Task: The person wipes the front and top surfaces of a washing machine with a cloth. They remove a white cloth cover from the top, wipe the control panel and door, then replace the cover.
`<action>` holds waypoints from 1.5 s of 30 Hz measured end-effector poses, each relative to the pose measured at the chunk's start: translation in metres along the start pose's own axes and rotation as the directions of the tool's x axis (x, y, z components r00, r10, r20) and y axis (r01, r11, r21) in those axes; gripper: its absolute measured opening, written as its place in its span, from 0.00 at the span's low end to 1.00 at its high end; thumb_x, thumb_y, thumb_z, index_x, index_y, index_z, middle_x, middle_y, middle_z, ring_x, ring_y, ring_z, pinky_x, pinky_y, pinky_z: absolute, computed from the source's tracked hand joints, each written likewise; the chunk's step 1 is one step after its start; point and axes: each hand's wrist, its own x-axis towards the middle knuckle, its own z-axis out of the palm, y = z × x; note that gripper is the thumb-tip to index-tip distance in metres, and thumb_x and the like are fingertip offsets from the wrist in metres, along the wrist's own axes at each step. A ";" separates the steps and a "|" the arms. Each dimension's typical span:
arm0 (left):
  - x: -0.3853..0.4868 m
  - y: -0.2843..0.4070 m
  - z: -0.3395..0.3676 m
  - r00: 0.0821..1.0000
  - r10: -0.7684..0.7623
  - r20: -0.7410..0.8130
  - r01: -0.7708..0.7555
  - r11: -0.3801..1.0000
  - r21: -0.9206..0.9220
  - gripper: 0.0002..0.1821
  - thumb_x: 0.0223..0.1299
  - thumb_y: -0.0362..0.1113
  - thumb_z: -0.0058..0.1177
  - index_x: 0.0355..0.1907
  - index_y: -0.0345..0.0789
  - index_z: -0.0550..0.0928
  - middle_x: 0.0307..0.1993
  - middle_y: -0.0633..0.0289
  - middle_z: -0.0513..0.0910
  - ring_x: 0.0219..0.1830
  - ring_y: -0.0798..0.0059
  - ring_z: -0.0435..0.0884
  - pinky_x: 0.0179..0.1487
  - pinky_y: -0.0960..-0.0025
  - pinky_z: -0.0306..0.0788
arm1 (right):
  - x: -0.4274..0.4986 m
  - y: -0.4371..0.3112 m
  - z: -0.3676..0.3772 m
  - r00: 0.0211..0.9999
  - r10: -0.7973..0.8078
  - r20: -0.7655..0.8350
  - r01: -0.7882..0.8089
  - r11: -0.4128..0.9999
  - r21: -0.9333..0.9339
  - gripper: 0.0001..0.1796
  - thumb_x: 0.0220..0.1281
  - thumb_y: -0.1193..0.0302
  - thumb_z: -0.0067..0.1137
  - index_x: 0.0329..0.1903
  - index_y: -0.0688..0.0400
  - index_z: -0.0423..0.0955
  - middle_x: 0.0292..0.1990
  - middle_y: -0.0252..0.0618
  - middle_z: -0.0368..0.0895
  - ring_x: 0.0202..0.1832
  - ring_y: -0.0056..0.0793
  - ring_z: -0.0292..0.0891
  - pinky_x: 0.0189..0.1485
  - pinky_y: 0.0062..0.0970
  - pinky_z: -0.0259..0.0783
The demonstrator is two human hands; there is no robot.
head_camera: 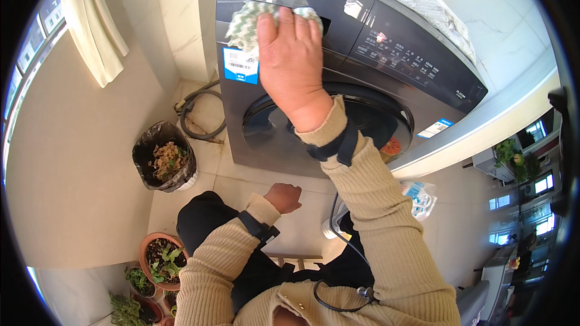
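A dark grey Haier front-loading washing machine (pixel 272 158) stands before me. My right hand (pixel 292 54) presses a green-and-white patterned cloth (pixel 247 27) flat against the upper left of its front panel, just above a blue-and-white label (pixel 240 65). The wrist of that arm is in front of the round door (pixel 376 113). Low over my lap and the floor tiles, my left hand (pixel 284 198) is loosely curled and touches nothing that I can see; its palm side is hidden. The control panel (pixel 398 54) with printed markings lies to the right of the cloth.
A black-lined bin (pixel 165 158) holding dried plant scraps stands left of the washer, near a coiled grey hose (pixel 183 117). Potted plants (pixel 163 260) sit at the lower left. A plastic bag (pixel 421 199) lies at the right, and a white lace cover (pixel 408 0) drapes the washer's top.
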 end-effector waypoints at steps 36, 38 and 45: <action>0.007 0.006 0.000 0.998 0.019 0.060 -0.018 1.000 -0.006 0.20 0.54 0.47 0.55 0.40 0.31 0.77 0.36 0.50 0.82 0.43 0.52 0.80 0.46 0.55 0.73 | -0.061 0.079 -0.052 0.993 0.076 0.093 -0.078 0.997 0.018 0.23 0.49 0.80 0.56 0.51 0.51 0.73 0.64 0.45 0.66 0.66 0.52 0.58 0.67 0.47 0.53; 0.007 0.007 -0.001 0.998 0.007 0.062 -0.007 1.000 -0.006 0.20 0.54 0.47 0.55 0.40 0.31 0.77 0.36 0.50 0.82 0.43 0.52 0.80 0.46 0.55 0.73 | -0.031 0.067 -0.035 0.996 0.003 0.093 -0.005 1.000 0.028 0.24 0.46 0.82 0.56 0.49 0.48 0.76 0.63 0.41 0.66 0.67 0.48 0.58 0.66 0.48 0.53; 0.004 0.000 -0.001 1.000 0.014 0.002 -0.014 1.000 -0.001 0.19 0.54 0.47 0.55 0.39 0.32 0.77 0.35 0.50 0.81 0.41 0.53 0.80 0.45 0.55 0.73 | 0.042 0.018 0.011 0.977 -0.211 -0.025 0.210 0.940 0.270 0.11 0.59 0.74 0.49 0.44 0.53 0.75 0.59 0.45 0.70 0.66 0.45 0.59 0.68 0.46 0.53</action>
